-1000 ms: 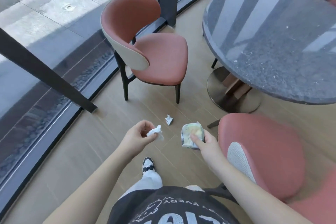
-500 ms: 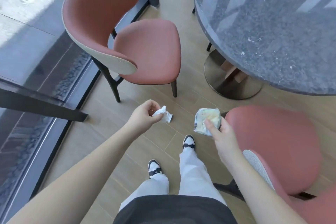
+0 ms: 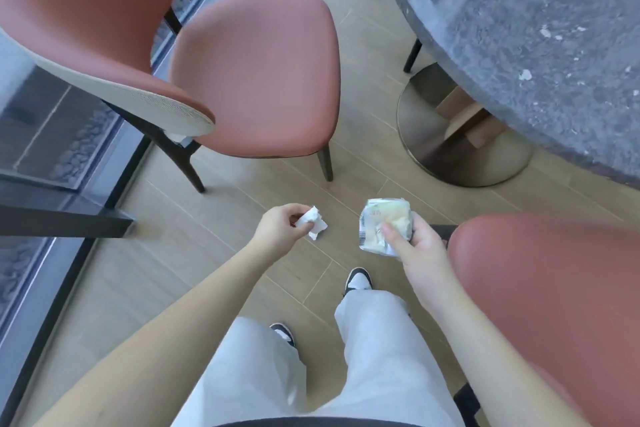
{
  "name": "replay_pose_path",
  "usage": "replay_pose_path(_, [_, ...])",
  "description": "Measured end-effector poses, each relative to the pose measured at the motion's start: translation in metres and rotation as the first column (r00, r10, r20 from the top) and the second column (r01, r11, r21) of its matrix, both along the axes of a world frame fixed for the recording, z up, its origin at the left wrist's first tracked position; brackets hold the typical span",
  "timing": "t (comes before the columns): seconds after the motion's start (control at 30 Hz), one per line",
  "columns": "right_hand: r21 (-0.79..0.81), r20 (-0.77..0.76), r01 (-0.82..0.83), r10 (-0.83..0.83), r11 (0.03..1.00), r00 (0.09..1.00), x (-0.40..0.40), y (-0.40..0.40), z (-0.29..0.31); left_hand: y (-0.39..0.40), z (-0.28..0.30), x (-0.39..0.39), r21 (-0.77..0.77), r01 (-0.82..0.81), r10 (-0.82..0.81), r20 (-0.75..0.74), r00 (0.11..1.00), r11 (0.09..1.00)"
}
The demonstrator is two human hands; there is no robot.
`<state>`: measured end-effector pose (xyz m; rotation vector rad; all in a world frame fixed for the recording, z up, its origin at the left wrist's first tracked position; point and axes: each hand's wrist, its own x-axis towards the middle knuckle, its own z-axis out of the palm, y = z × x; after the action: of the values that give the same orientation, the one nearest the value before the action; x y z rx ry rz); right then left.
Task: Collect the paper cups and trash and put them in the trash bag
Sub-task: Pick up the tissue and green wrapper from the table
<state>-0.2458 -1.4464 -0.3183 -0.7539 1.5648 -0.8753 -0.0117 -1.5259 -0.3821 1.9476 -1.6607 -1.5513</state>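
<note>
My left hand [image 3: 280,229] pinches a crumpled white paper scrap [image 3: 311,218] over the wooden floor, just in front of the near pink chair. More white paper shows right below the fingers; I cannot tell whether it is part of the held scrap or a separate piece on the floor. My right hand [image 3: 420,248] grips a crumpled pale plastic food wrapper [image 3: 382,224], thumb pressed on its front. Neither a trash bag nor paper cups are in view.
A pink chair [image 3: 249,80] stands ahead on the left, beside the glass wall [image 3: 52,156]. A round dark stone table [image 3: 519,28] on a metal pedestal base [image 3: 467,170] fills the upper right. Another pink chair [image 3: 554,305] is close on my right.
I have stepped forward and looked further down, so the chair and table are nearer. Both hands keep their hold, and the floor scrap now lies at my left fingers.
</note>
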Motion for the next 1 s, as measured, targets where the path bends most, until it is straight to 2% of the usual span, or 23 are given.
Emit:
replay_pose_path(0.17, [-0.028,-0.093,-0.107,0.104,0.994,0.99,0.001,-0.034,-0.069,-0.018,-0.113,0.0,0.019,0.061,-0.062,0.098,0.993,0.998])
replay_pose_path(0.37, [-0.092,-0.125,-0.134,0.122,0.987,0.985,-0.016,-0.071,-0.153,-0.033,-0.261,-0.004,0.117,0.144,-0.165,0.202,0.965,0.983])
replay_pose_path(0.53, [-0.08,-0.12,-0.261,0.251,0.962,0.961,-0.017,-0.096,-0.217,-0.029,-0.358,-0.008,0.207,0.113,-0.166,0.259,0.951,0.972])
replay_pose_path(0.67, [-0.073,-0.087,-0.327,0.321,0.942,0.943,-0.025,-0.106,-0.259,-0.035,-0.416,-0.011,0.206,0.118,-0.175,0.281,0.944,0.971])
replay_pose_path(0.83, [0.008,-0.108,-0.467,0.465,0.884,0.879,-0.023,-0.113,-0.305,-0.041,-0.467,-0.018,0.274,0.134,-0.216,0.293,0.932,0.952])
replay_pose_path(1.0, [0.052,-0.1,-0.499,0.502,0.865,0.859,-0.023,-0.11,-0.335,-0.043,-0.495,-0.029,0.319,0.255,-0.368,0.37,0.853,0.913])
